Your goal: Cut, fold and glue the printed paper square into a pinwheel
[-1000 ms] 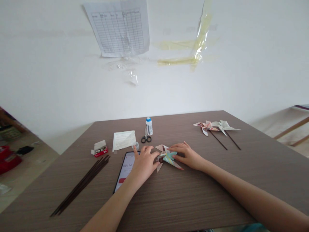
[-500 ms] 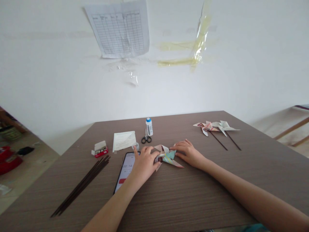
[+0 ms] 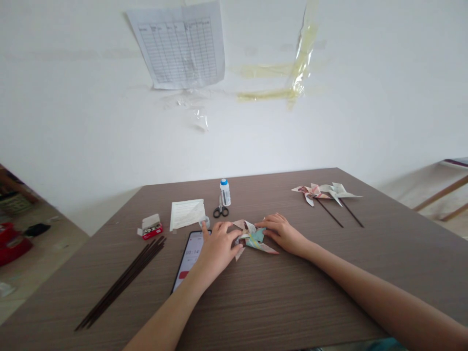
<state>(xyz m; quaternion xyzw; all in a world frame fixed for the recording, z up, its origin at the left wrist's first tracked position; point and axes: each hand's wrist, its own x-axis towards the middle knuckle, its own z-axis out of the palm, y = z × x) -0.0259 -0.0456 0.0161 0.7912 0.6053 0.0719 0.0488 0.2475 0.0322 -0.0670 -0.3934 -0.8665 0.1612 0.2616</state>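
Observation:
A folded paper pinwheel (image 3: 254,237) of patterned pink, teal and white paper lies on the brown wooden table (image 3: 278,297). My left hand (image 3: 217,247) rests on its left side, thumb and fingers pressing the paper. My right hand (image 3: 281,231) presses its right side with curled fingers. A phone (image 3: 188,258) with a lit timer screen lies under my left wrist.
A bundle of dark thin sticks (image 3: 122,280) lies at the left. Behind the hands are a small red and white box (image 3: 150,226), a folded white sheet (image 3: 187,213), scissors (image 3: 221,209) and a glue bottle (image 3: 225,191). Two finished pinwheels on sticks (image 3: 329,195) lie at the far right.

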